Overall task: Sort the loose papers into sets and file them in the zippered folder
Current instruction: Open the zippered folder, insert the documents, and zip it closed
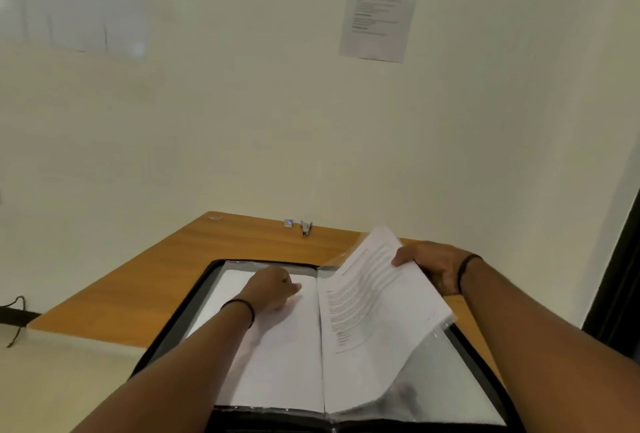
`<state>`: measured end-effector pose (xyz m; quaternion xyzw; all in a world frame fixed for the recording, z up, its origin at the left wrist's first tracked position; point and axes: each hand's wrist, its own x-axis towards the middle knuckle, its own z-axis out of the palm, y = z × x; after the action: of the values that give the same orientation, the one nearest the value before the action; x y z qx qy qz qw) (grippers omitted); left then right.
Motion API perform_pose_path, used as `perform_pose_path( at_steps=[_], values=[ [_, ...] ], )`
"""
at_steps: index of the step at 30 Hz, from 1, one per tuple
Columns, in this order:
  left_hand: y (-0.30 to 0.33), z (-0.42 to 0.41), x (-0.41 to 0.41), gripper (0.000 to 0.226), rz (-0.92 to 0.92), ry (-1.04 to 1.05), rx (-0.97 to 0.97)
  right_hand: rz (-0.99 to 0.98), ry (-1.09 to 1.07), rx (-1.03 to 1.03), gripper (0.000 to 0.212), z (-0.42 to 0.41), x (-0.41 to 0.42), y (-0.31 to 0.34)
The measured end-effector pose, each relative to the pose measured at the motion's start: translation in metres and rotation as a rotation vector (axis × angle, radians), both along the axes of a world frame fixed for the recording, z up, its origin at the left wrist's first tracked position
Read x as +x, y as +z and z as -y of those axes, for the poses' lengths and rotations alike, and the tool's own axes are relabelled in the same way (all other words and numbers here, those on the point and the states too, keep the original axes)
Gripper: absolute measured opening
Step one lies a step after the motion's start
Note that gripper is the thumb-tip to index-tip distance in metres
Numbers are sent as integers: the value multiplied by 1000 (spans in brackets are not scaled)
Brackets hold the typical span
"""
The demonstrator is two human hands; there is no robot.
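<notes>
While lying open flat on the wooden counter (242, 242), zippered folder (166, 346), black edged, spread across the near middle with spine running front to back. Left hand (273, 288) down on the left-side white page (277, 346), fingers curled loosely against the sheet near the spine; grip holding anything or not, cannot tell, knuckles hide the tips. Right hand (433, 266) clamped on the outer edge of a printed sheet in a clear sleeve (367, 301), thumb on top, fingers behind, sheet lifted and tilted up off the right half of the folder. Inner edge of that sleeve seated at the spine, outer edge raised. Below it, silvery plastic pocket (450, 380) lying flat on the right half. Black bands on both wrists. At the far edge of the counter, well apart from the folder, small stapler (306, 226) with a small pale box (288, 223) just beside it on the left. On the wall above, taped printed notice (379, 2), text too blurred to read. At far left, dark cable (15, 318) hanging beside the counter end.
</notes>
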<state>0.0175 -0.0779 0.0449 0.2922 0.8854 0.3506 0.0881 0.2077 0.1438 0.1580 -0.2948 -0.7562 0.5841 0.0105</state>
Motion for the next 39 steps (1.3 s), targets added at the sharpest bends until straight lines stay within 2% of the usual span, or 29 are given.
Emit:
perform_pose_path(
  at_steps=[4, 7, 9, 10, 13, 14, 16, 18, 19, 21, 22, 24, 27, 29, 35, 39],
  values=[
    [22, 46, -2, 70, 651, 40, 397, -71, 91, 33, 33, 55, -38, 32],
    [35, 81, -1, 91, 889, 36, 612, -14, 307, -1, 46, 100, -66, 40],
    [43, 99, -6, 88, 850, 88, 653, 30, 414, 10, 61, 121, -82, 29],
    [44, 108, -10, 83, 802, 135, 653, 44, 441, 33, 62, 129, -89, 19],
    [31, 131, -25, 56, 797, 205, 598, 76, 374, 161, 44, 136, -109, -22],
    [21, 136, -32, 46, 798, 204, 518, 73, 330, 274, 35, 135, -113, -36],
    [5, 140, -42, 32, 712, 275, 342, 124, 310, 630, 22, 129, -116, -62],
    [-4, 134, -48, 35, 586, 375, 266, 182, 351, 856, 21, 125, -118, -85],
    [-3, 130, -46, 35, 520, 398, 244, 205, 371, 855, 26, 123, -116, -95],
    [-2, 121, -44, 28, 280, 453, 122, 242, 390, 835, 58, 121, -112, -110],
    [-2, 117, -42, 23, 148, 469, 42, 245, 401, 851, 67, 122, -111, -115],
    [-7, 109, -41, 15, -41, 486, -70, 231, 393, 942, 69, 123, -116, -127],
    [-21, 97, -40, 27, -210, 554, -179, 220, 348, 1028, 68, 125, -127, -142],
    [-31, 91, -44, 39, -244, 593, -205, 216, 323, 1045, 68, 122, -135, -150],
    [-34, 90, -69, 60, -160, 654, -136, 186, 308, 1071, 67, 112, -157, -155],
    [-31, 99, -90, 58, -147, 605, -236, 160, 296, 1083, 66, 106, -169, -157]
  ],
)
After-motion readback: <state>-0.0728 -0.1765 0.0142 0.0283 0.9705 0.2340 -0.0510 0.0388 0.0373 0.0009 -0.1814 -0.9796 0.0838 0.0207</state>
